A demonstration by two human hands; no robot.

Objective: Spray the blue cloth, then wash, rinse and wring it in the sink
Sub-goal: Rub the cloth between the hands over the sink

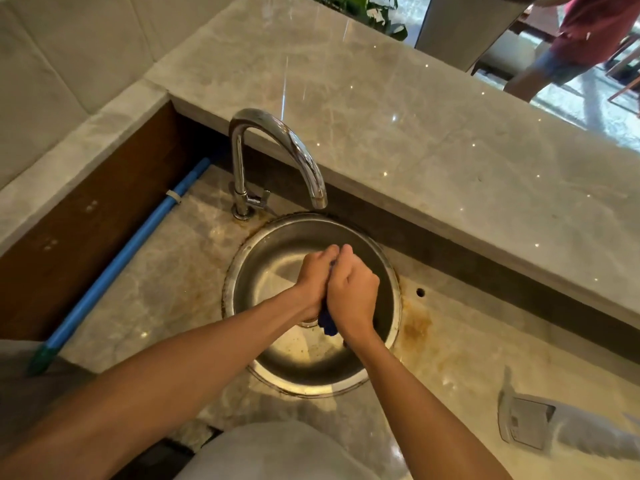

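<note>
While I squeeze: both hands meet over the middle of the sink (388,271), pressed side by side.
Left grip: my left hand (313,277) is curled round the blue cloth (327,322), clamping its near side.
Right grip: my right hand (353,294) is fisted round the same cloth, touching the left.
Cloth: bunched between my palms, mostly hidden; a blue end hangs below them above the basin.
Axis: the roll seems to run up and down between the fists, so I judge the wring turns about that line.
Tap: the faucet (277,147) stands beyond my knuckles; no water shows.
Desk: marble, stained beside the sink.
</note>
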